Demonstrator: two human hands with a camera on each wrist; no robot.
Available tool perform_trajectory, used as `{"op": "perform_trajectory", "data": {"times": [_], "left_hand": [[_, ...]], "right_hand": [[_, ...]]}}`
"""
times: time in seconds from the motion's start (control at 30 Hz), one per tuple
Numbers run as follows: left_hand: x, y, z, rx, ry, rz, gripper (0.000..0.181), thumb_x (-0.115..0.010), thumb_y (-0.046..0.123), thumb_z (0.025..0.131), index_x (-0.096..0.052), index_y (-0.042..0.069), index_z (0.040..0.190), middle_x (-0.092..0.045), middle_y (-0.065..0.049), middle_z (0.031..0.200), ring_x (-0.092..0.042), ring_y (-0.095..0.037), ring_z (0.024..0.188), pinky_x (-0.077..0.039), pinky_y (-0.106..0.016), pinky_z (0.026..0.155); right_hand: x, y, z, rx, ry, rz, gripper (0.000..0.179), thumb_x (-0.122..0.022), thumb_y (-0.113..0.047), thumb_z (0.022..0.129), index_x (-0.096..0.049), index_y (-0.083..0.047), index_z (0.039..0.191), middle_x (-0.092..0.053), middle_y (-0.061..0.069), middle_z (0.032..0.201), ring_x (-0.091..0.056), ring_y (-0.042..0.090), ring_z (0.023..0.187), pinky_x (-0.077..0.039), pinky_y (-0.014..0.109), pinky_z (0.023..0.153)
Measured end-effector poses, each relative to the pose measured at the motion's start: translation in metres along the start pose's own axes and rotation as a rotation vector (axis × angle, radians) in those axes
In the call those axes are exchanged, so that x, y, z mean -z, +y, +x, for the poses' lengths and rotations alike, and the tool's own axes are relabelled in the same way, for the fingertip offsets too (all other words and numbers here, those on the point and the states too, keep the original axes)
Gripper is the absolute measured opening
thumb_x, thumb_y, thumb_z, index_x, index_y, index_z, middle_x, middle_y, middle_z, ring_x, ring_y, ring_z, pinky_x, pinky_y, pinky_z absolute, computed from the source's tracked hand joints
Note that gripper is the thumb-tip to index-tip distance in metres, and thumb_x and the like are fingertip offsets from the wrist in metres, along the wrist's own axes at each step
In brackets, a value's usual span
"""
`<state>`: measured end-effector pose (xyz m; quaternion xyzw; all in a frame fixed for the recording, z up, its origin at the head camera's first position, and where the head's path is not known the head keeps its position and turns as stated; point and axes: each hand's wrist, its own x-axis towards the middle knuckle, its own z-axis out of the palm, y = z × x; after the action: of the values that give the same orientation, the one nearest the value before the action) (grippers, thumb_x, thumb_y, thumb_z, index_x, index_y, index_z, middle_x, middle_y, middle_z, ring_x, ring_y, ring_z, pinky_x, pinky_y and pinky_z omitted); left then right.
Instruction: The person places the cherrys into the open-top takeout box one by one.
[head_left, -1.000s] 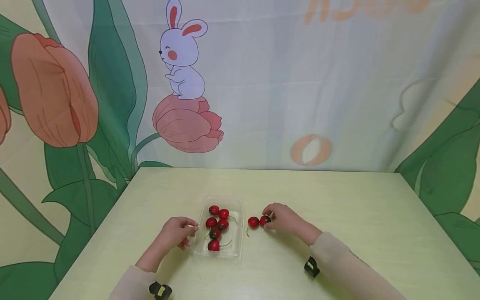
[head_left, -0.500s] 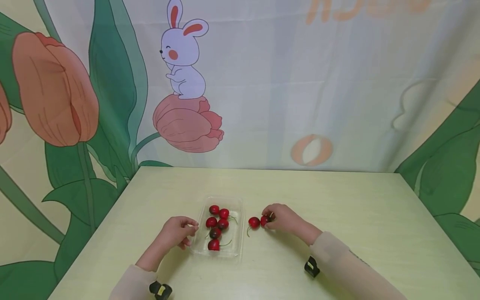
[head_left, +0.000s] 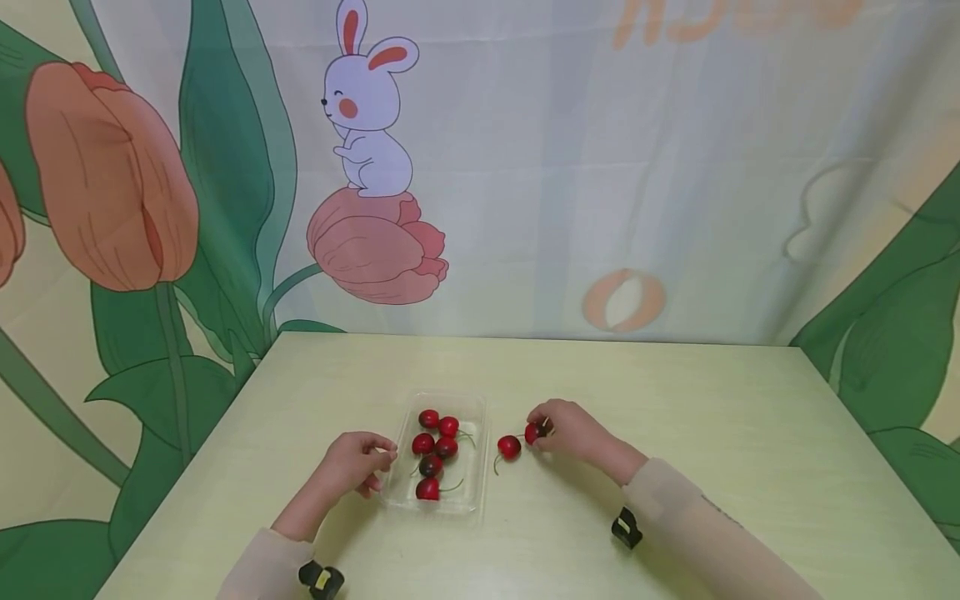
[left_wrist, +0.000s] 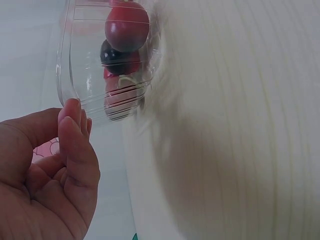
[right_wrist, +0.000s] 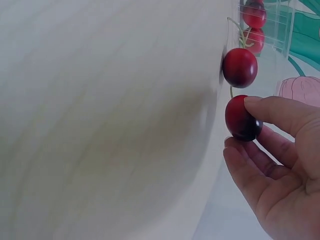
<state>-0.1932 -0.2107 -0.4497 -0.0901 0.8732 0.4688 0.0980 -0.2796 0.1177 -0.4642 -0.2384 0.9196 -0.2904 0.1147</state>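
A clear plastic container (head_left: 467, 493) with several dark red cherries (head_left: 446, 447) in it stands on the table. At its left side, my left hand (head_left: 348, 463) pinches the rim between thumb and fingertips, as the left wrist view shows on the container wall (left_wrist: 75, 55). My right hand (head_left: 576, 433) holds one cherry (head_left: 532, 432), red with a dark end, between thumb and fingers. The right wrist view has this cherry (right_wrist: 239, 115) with its stem pointing toward another cherry (right_wrist: 240, 68). That second cherry lies between the container and my right hand.
The pale yellow table (head_left: 675, 392) reaches back to a cloth backdrop (head_left: 510, 167) printed with a rabbit and tulips. A black wrist camera (head_left: 626, 527) hangs by the right sleeve, another black one (head_left: 321, 579) by the left.
My right hand has lifted the cherry slightly, up and away from the one beside it, opening a small gap. The left hand and container stay where they were.
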Motion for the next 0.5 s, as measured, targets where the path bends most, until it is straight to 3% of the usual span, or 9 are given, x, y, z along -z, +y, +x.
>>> {"op": "perform_trajectory", "data": {"times": [0.5], "left_hand": [[0.000,-0.001,0.001,-0.005,-0.001,-0.016,0.021,-0.064,0.008,0.096,-0.069,-0.006,0.111,-0.065,-0.009,0.080,-0.054,-0.012,0.051,-0.050,-0.024,0.048]], "right_hand": [[0.015,-0.002,-0.005,0.026,0.028,-0.021,0.029,-0.077,-0.005,0.086,-0.071,0.005,0.113,-0.072,0.012,0.102,-0.066,0.019,0.090,-0.057,0.030,0.077]]}}
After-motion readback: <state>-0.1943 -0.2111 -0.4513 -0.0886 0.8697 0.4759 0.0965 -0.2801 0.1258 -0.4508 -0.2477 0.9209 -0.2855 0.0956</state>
